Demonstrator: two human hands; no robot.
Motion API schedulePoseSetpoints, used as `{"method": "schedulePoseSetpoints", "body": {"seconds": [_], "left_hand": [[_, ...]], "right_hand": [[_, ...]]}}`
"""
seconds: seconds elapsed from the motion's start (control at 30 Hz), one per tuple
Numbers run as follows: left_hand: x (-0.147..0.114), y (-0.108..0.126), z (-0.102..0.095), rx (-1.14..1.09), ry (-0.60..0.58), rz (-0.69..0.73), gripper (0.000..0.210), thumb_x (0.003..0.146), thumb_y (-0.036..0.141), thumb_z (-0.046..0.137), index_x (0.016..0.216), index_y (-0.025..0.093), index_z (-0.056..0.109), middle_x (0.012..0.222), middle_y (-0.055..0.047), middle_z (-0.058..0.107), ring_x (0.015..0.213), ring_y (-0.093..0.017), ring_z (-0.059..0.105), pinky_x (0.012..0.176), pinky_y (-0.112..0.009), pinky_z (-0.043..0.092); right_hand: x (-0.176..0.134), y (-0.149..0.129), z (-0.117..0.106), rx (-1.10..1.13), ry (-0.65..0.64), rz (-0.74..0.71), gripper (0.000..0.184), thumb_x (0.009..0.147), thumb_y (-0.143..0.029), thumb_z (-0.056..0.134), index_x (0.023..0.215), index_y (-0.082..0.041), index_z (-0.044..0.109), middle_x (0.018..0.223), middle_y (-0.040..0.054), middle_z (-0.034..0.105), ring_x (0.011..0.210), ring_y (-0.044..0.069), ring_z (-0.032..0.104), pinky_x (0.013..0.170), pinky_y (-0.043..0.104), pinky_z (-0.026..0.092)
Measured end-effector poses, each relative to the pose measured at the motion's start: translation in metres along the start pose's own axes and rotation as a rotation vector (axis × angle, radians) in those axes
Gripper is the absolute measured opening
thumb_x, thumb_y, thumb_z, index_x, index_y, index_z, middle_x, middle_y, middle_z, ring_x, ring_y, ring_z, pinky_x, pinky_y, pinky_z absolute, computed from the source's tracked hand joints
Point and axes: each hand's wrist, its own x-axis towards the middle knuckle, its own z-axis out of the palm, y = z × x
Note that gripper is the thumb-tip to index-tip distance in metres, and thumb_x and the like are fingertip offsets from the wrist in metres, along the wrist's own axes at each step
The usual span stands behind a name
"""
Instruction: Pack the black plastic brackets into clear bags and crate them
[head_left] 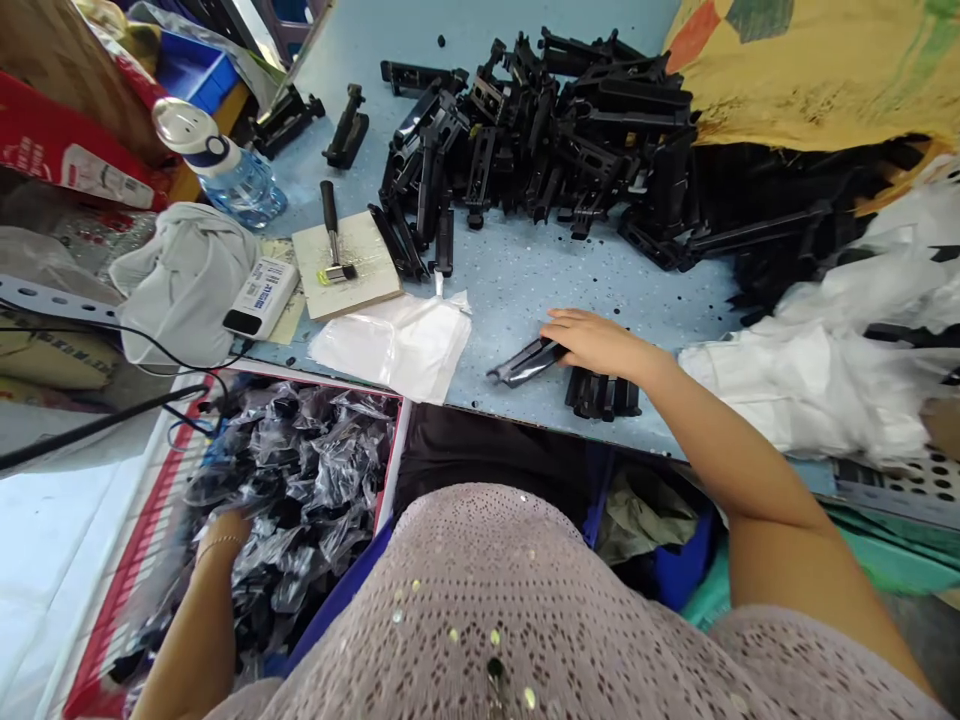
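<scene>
My right hand (596,343) lies on a long black plastic part (525,362) near the table's front edge, gripping its right end. Just below that hand, several like black parts (602,396) sit side by side. My left hand (225,532) reaches down among black parts wrapped in clear plastic bags (319,450) in a crate at the lower left; its fingers are hidden there. A stack of white plastic bags (401,345) rests on the table between the two hands.
A big heap of black parts (532,140) covers the table's back. To the left are a small hammer (332,235) on a board (364,290), a white box (262,297) and a water bottle (232,180). More white bags (810,390) lie at right beside a yellow sack (817,80).
</scene>
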Motion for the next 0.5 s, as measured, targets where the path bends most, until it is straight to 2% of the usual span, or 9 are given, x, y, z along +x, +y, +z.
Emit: {"method": "schedulePoseSetpoints", "body": {"seconds": [0.07,0.13,0.17,0.23,0.27,0.3,0.33,0.4,0.5], "left_hand": [[0.027,0.029,0.001,0.01,0.133,-0.061,0.017,0.09,0.027,0.06,0.079,0.015,0.061,0.082,-0.012,0.067,0.086,-0.031,0.067,0.077,-0.05,0.056],[0.045,0.081,0.004,-0.026,0.253,0.012,0.019,0.093,0.032,0.057,0.09,0.014,0.064,0.1,-0.016,0.07,0.104,-0.031,0.066,0.092,-0.046,0.054],[0.049,0.115,0.005,-0.066,0.292,0.12,0.022,0.094,0.037,0.057,0.095,0.016,0.065,0.105,-0.013,0.07,0.106,-0.027,0.066,0.096,-0.041,0.054],[0.048,0.19,0.009,-0.225,0.374,0.562,0.024,0.096,0.038,0.057,0.096,0.017,0.068,0.099,-0.012,0.07,0.1,-0.026,0.066,0.095,-0.041,0.054],[0.045,0.225,0.01,-0.253,0.398,0.73,0.023,0.095,0.038,0.059,0.095,0.017,0.069,0.099,-0.014,0.071,0.103,-0.028,0.066,0.097,-0.043,0.054],[0.043,0.256,0.011,-0.239,0.413,0.814,0.026,0.091,0.04,0.066,0.097,0.016,0.07,0.105,-0.017,0.071,0.108,-0.032,0.064,0.098,-0.046,0.053],[0.042,0.281,0.012,-0.214,0.396,0.83,0.026,0.089,0.038,0.068,0.098,0.014,0.071,0.108,-0.019,0.07,0.108,-0.034,0.065,0.096,-0.046,0.054],[0.046,0.309,0.01,-0.243,0.318,0.792,0.018,0.09,0.028,0.063,0.092,0.013,0.072,0.106,-0.019,0.071,0.102,-0.033,0.067,0.09,-0.044,0.055],[0.063,0.307,0.003,-0.569,0.136,0.647,0.013,0.088,0.023,0.063,0.086,0.016,0.074,0.091,-0.011,0.074,0.086,-0.024,0.068,0.08,-0.036,0.055]], "right_hand": [[-0.003,-0.011,-0.003,0.178,0.027,0.113,0.043,0.089,-0.039,0.068,0.126,-0.017,0.069,0.125,0.0158,0.073,0.121,0.038,0.065,0.099,0.049,0.052],[0.0,-0.025,0.004,0.453,0.094,0.235,0.049,0.089,-0.052,0.069,0.125,-0.019,0.068,0.116,0.0121,0.074,0.105,0.033,0.07,0.089,0.044,0.054],[0.004,-0.034,0.01,0.615,0.143,0.273,0.051,0.088,-0.055,0.07,0.124,-0.019,0.067,0.114,0.0107,0.075,0.101,0.032,0.07,0.087,0.043,0.054],[0.015,-0.053,0.027,0.934,0.258,0.302,0.05,0.085,-0.056,0.072,0.118,-0.019,0.068,0.107,0.0088,0.075,0.098,0.029,0.07,0.089,0.042,0.054],[0.021,-0.063,0.036,1.08,0.311,0.306,0.048,0.084,-0.056,0.073,0.113,-0.018,0.068,0.102,0.0078,0.074,0.096,0.027,0.07,0.089,0.042,0.055],[0.026,-0.071,0.044,1.221,0.352,0.309,0.045,0.083,-0.056,0.074,0.107,-0.019,0.068,0.098,0.0067,0.073,0.093,0.025,0.07,0.089,0.042,0.055],[0.029,-0.079,0.05,1.355,0.384,0.316,0.044,0.082,-0.057,0.076,0.102,-0.019,0.068,0.095,0.0053,0.072,0.089,0.023,0.069,0.089,0.042,0.056],[0.032,-0.091,0.057,1.604,0.407,0.324,0.041,0.079,-0.055,0.08,0.097,-0.02,0.067,0.091,0.0031,0.07,0.085,0.021,0.07,0.088,0.042,0.059],[0.03,-0.104,0.059,1.878,0.368,0.27,0.039,0.077,-0.046,0.084,0.101,-0.02,0.07,0.099,0.0044,0.073,0.087,0.02,0.072,0.09,0.041,0.062]]}}
